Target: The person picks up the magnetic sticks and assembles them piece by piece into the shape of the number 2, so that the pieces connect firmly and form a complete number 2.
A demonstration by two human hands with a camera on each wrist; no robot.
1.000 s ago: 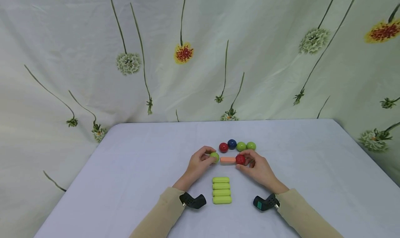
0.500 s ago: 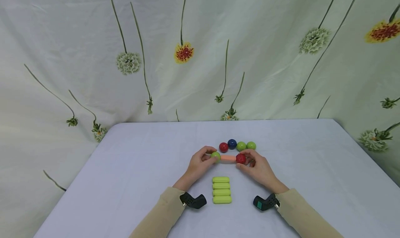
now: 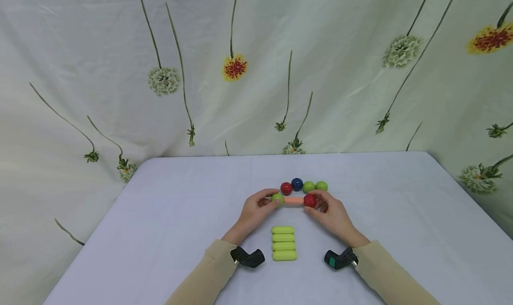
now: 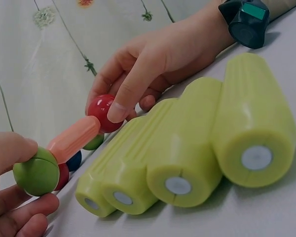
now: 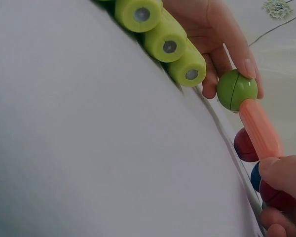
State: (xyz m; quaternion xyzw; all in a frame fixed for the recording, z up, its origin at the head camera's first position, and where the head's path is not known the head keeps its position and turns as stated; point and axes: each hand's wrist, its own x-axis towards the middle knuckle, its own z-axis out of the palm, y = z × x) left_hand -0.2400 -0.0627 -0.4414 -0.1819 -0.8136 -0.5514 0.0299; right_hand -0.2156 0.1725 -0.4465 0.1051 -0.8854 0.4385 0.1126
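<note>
My left hand (image 3: 255, 208) pinches a green ball (image 4: 36, 173) between thumb and fingers. A short orange rod (image 4: 75, 138) runs from that ball to a red ball (image 3: 310, 201), meeting one at each end. The red ball is pinched by the thumb and fingers of my right hand (image 3: 334, 214). In the left wrist view the joined piece slants, held up off the table. Nearer to me, between the forearms, lie several yellow-green rods (image 3: 283, 243) side by side, with round grey metal discs in their ends.
Just behind the hands stands a row of loose balls: a red one (image 3: 286, 189), a dark blue one (image 3: 297, 184) and two green ones (image 3: 309, 187). A white cloth covers the table (image 3: 192, 207). A flower-print curtain (image 3: 256, 95) hangs behind it.
The left hand has brought the green ball rightward against the orange rod's left end, closing the gap seen earlier. The joined piece has since shifted slightly right and up in the head view.
</note>
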